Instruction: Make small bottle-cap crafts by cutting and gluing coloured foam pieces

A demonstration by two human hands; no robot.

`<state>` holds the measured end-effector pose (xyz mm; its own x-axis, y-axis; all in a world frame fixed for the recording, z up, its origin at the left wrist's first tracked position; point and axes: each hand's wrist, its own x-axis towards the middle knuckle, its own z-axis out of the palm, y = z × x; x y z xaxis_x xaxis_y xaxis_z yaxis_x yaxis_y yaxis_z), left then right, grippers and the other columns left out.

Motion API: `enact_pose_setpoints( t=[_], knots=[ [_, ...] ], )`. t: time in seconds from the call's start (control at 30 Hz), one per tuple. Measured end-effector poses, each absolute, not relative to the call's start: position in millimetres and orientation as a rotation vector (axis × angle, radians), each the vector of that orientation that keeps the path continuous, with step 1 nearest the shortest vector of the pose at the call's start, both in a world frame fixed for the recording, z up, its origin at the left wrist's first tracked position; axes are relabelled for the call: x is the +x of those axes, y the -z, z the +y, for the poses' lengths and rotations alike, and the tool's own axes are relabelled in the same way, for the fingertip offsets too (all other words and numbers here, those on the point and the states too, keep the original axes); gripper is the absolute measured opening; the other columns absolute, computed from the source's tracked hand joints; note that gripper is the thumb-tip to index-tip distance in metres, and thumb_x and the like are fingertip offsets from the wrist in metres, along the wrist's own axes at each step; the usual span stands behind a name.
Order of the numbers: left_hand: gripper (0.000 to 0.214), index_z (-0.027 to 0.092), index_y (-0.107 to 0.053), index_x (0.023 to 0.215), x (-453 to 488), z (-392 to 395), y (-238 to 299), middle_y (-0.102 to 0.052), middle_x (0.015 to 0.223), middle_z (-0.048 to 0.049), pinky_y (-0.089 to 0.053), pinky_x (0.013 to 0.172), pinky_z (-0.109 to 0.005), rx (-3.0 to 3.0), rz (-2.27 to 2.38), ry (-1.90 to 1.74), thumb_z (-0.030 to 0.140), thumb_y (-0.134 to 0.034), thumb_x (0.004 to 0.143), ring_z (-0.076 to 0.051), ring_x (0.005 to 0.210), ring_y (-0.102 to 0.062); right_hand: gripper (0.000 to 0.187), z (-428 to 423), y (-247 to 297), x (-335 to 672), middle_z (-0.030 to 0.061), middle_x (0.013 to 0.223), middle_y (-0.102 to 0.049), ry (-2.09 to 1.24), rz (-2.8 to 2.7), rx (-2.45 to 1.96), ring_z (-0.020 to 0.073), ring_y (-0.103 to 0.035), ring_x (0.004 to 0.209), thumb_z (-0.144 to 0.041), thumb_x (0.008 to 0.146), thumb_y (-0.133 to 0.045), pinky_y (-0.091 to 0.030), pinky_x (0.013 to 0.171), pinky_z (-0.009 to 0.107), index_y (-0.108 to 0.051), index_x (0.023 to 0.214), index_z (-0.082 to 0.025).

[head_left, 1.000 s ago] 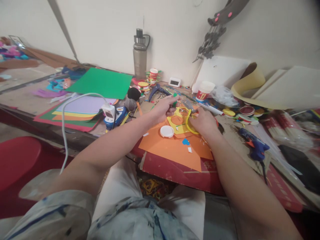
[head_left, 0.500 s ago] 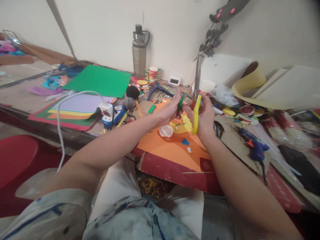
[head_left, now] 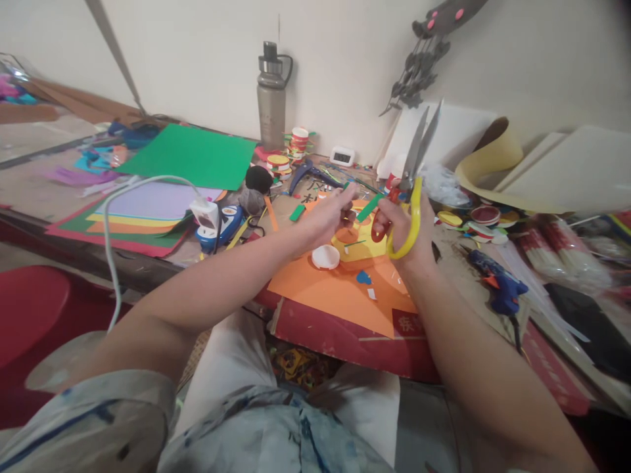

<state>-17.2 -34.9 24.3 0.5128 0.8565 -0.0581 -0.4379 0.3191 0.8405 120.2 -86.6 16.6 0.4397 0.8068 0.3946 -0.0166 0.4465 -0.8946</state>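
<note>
My right hand [head_left: 401, 226] grips scissors [head_left: 413, 187] with yellow and red handles, blades slightly apart and pointing up and to the right. My left hand [head_left: 328, 213] pinches a small green paper strip [head_left: 369, 207] that reaches toward the scissors. Both hands hover above an orange sheet [head_left: 335, 289] with yellow and orange cut-outs and a white round lid [head_left: 325, 257] lying on it.
A red box [head_left: 345, 335] lies under the orange sheet. A blue glue gun [head_left: 495, 282] lies at the right, a grey bottle [head_left: 270, 98] stands by the wall, a green sheet [head_left: 192, 156] and stacked coloured papers [head_left: 142, 217] lie left. A white cable [head_left: 111, 230] hangs off the edge.
My right hand lifted the scissors off the table and swung the blades up, now tilted right. My left hand rose with the green strip and brought it toward the scissors.
</note>
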Motion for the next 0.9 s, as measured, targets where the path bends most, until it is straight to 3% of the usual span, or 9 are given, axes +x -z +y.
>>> enact_pose_setpoints(
  t=[0.1,0.17,0.27,0.4,0.6,0.73,0.83,0.9],
  knots=[
    [0.033,0.019,-0.054,0.081,-23,-32,-23,-0.043,0.061,0.0068,-0.037,0.06,-0.02,0.955,0.56,-0.902,0.037,-0.065,0.107,-0.007,0.056,-0.044,0.045,-89,-21,120,-0.0114,0.065,-0.05,-0.687,-0.94,-0.95,0.009,-0.044,0.044,-0.034,0.067,-0.084,-0.039,0.037,0.024,-0.056,0.102,-0.029],
    [0.03,0.018,-0.057,0.082,-25,-31,-22,-0.05,0.06,0.0049,-0.038,0.063,-0.021,1.055,0.553,-0.862,0.03,-0.058,0.11,-0.008,0.058,-0.05,0.046,-91,-22,120,-0.0117,0.063,-0.048,-0.7,-0.951,-0.974,0.0101,-0.044,0.045,-0.036,0.068,-0.085,-0.04,0.038,0.024,-0.055,0.102,-0.031],
    [0.022,0.018,-0.059,0.086,-28,-32,-23,-0.063,0.064,0.0024,-0.037,0.066,-0.021,1.166,0.564,-0.842,0.026,-0.063,0.106,-0.008,0.063,-0.058,0.046,-91,-22,122,-0.0106,0.064,-0.049,-0.685,-0.976,-1.011,0.0117,-0.045,0.047,-0.039,0.069,-0.084,-0.04,0.039,0.026,-0.055,0.104,-0.031],
    [0.018,0.018,-0.058,0.089,-32,-31,-28,-0.068,0.069,0.0019,-0.035,0.067,-0.022,1.174,0.62,-0.835,0.024,-0.067,0.103,-0.008,0.068,-0.065,0.042,-91,-25,127,-0.0089,0.066,-0.047,-0.686,-1.002,-1.01,0.0135,-0.043,0.049,-0.041,0.073,-0.083,-0.038,0.042,0.03,-0.056,0.104,-0.033],
    [0.018,0.017,-0.057,0.085,-33,-26,-31,-0.068,0.076,0.0025,-0.034,0.064,-0.021,1.168,0.654,-0.913,0.015,-0.061,0.102,-0.006,0.067,-0.059,0.047,-91,-29,130,-0.0089,0.071,-0.046,-0.761,-0.971,-0.943,0.0122,-0.042,0.054,-0.036,0.066,-0.086,-0.038,0.047,0.027,-0.057,0.104,-0.033],
    [0.02,0.015,-0.06,0.079,-31,-22,-29,-0.058,0.069,0.0069,-0.034,0.065,-0.02,1.188,0.684,-1.05,0.006,-0.071,0.093,-0.004,0.063,-0.048,0.047,-90,-24,131,-0.0089,0.069,-0.044,-0.779,-1.034,-0.978,0.0144,-0.043,0.053,-0.043,0.071,-0.084,-0.039,0.048,0.03,-0.055,0.107,-0.034],
    [0.019,0.014,-0.063,0.081,-31,-23,-31,-0.062,0.07,0.0063,-0.039,0.069,-0.018,1.216,0.644,-1.059,0.002,-0.077,0.086,-0.004,0.065,-0.052,0.046,-88,-22,133,-0.0079,0.068,-0.044,-0.762,-1.072,-1.021,0.0166,-0.044,0.052,-0.045,0.072,-0.082,-0.042,0.049,0.034,-0.055,0.108,-0.035],
    [0.017,0.016,-0.06,0.085,-32,-24,-33,-0.066,0.072,0.0043,-0.043,0.071,-0.021,1.212,0.629,-0.998,0.005,-0.073,0.089,-0.006,0.065,-0.059,0.049,-87,-22,135,-0.0073,0.068,-0.046,-0.753,-1.076,-1.045,0.0174,-0.045,0.052,-0.048,0.072,-0.082,-0.043,0.048,0.035,-0.055,0.11,-0.036]
  ],
)
